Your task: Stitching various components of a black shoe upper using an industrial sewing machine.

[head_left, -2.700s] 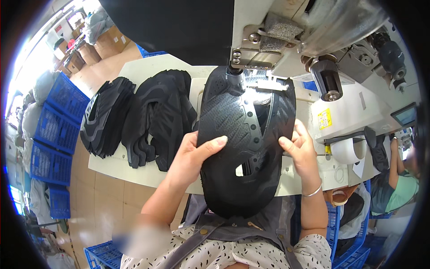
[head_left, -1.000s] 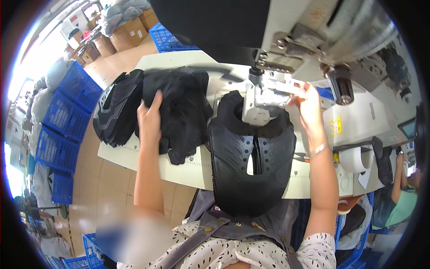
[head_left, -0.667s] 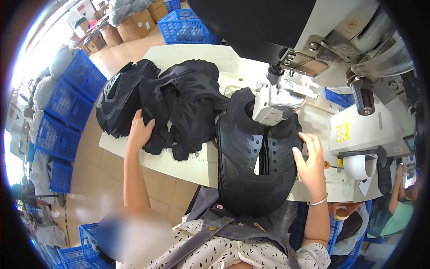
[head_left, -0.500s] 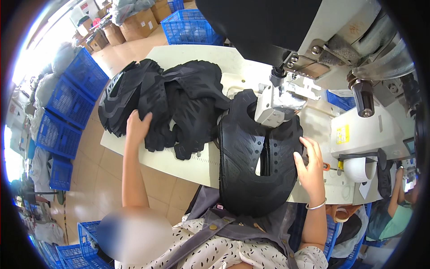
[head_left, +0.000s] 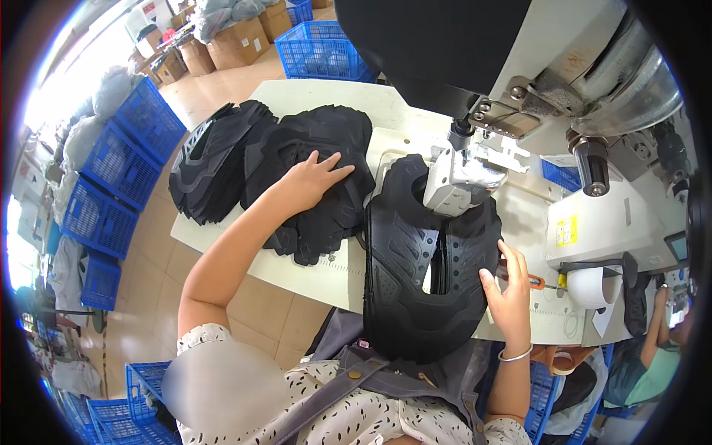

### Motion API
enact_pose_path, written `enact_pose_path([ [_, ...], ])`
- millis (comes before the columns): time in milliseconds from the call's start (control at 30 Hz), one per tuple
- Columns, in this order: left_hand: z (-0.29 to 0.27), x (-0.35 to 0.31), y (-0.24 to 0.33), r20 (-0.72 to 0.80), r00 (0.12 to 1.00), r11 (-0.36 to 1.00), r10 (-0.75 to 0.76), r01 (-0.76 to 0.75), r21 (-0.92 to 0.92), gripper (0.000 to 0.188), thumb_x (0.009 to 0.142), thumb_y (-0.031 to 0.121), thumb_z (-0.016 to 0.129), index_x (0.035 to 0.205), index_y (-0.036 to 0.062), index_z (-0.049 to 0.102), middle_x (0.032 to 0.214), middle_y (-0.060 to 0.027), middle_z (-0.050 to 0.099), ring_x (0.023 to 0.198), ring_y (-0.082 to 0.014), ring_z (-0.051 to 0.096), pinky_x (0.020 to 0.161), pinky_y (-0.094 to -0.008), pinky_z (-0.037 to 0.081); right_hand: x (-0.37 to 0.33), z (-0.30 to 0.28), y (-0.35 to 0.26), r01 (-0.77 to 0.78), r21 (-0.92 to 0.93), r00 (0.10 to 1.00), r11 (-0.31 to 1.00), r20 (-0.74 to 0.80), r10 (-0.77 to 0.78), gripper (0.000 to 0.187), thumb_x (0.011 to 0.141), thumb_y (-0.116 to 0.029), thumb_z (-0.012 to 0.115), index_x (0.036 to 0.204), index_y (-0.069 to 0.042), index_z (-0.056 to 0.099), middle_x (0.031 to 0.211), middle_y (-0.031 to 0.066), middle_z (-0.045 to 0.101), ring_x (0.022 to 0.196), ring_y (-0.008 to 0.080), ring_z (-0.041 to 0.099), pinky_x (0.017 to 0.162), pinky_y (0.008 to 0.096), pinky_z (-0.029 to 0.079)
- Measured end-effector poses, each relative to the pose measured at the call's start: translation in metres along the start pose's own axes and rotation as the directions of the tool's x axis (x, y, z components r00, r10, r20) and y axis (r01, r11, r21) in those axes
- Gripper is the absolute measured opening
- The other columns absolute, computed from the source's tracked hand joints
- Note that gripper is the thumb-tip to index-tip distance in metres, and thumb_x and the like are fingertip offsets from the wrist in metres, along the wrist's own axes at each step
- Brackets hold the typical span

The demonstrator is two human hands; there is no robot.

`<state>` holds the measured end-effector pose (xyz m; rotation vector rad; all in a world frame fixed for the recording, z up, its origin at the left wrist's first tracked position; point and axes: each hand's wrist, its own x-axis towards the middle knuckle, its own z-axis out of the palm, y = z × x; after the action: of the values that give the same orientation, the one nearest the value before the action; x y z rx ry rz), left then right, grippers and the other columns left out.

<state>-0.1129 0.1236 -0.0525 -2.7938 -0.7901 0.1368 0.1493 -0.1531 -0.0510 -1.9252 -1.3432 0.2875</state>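
My left hand (head_left: 315,182) lies with spread fingers on a loose pile of black shoe uppers (head_left: 304,233) on the table's left part. Beside that pile, further left, fans out a second stack of dark shoe uppers (head_left: 215,167). My right hand (head_left: 510,293), fingers apart and a bangle at the wrist, rests against the right edge of a neat stack of black shoe uppers (head_left: 400,311). This stack is U-shaped with a slit in the middle, and it reaches over the table's front edge to my apron. Its far end lies by the sewing machine's white lower part (head_left: 456,182).
A dark sewing machine head (head_left: 430,52) overhangs the table (head_left: 319,93). Right of my right hand lies an orange-handled tool (head_left: 535,282). A white roll (head_left: 593,288) sits further right. Blue crates (head_left: 111,182) line the left side. A co-worker's arm (head_left: 658,326) shows at far right.
My left hand has moved right, from the left stack onto the loose pile, which now lies more gathered. My right hand has stayed by the neat stack, shifting slightly toward me.
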Motion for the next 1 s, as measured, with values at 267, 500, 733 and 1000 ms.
enact_pose_path([
  [267, 0.009, -0.022, 0.004, -0.373, 0.880, 0.889, 0.294, -0.395, -0.231, 0.042, 0.070, -0.003, 0.051, 0.111, 0.0045, 0.057, 0.120, -0.0072, 0.054, 0.120, -0.0274, 0.043, 0.098, -0.0344, 0.039, -0.001, -0.003, 0.004, 0.032, 0.019, 0.999, 0.999, 0.009, -0.032, 0.042, 0.078, -0.014, 0.061, 0.116, 0.001, 0.049, 0.112, 0.0167, 0.049, 0.104, 0.0308, 0.049, 0.090, 0.0349, 0.039],
  [500, -0.019, -0.024, -0.029, -0.215, 0.976, 0.859, -0.027, -0.087, -0.505, 0.077, 0.060, 0.001, 0.053, 0.135, 0.0129, 0.034, 0.141, -0.0183, 0.025, 0.133, -0.0326, 0.020, 0.108, -0.0488, 0.014, 0.000, -0.004, -0.004, 0.003, 0.024, 0.999, 1.000, -0.040, -0.002, 0.043, 0.075, -0.009, 0.064, 0.115, 0.000, 0.050, 0.108, 0.0148, 0.050, 0.099, 0.0284, 0.051, 0.086, 0.0327, 0.042],
  [733, -0.011, 0.075, -0.103, 0.270, 0.939, 0.965, -0.215, 0.248, -0.091, 0.116, 0.055, 0.020, 0.072, 0.142, 0.0205, -0.004, 0.145, -0.0195, 0.012, 0.134, -0.0316, 0.017, 0.107, -0.0465, 0.019, 0.003, -0.001, -0.002, 0.025, 0.003, 0.998, 1.000, -0.059, -0.025, 0.040, 0.074, -0.007, 0.064, 0.111, 0.001, 0.053, 0.106, 0.0141, 0.051, 0.095, 0.0271, 0.052, 0.083, 0.0318, 0.043],
  [1000, -0.010, 0.116, -0.117, 0.663, 0.748, 0.960, -0.031, 0.208, -0.190, 0.123, 0.050, 0.023, 0.077, 0.142, 0.0148, -0.005, 0.143, -0.0183, 0.021, 0.129, -0.0315, 0.028, 0.103, -0.0366, 0.029, 0.002, -0.002, -0.002, -0.036, 0.099, 0.999, 0.994, -0.033, 0.039, 0.042, 0.072, -0.008, 0.066, 0.111, -0.001, 0.054, 0.101, 0.0088, 0.051, 0.084, 0.0188, 0.052, 0.073, 0.0279, 0.044],
])
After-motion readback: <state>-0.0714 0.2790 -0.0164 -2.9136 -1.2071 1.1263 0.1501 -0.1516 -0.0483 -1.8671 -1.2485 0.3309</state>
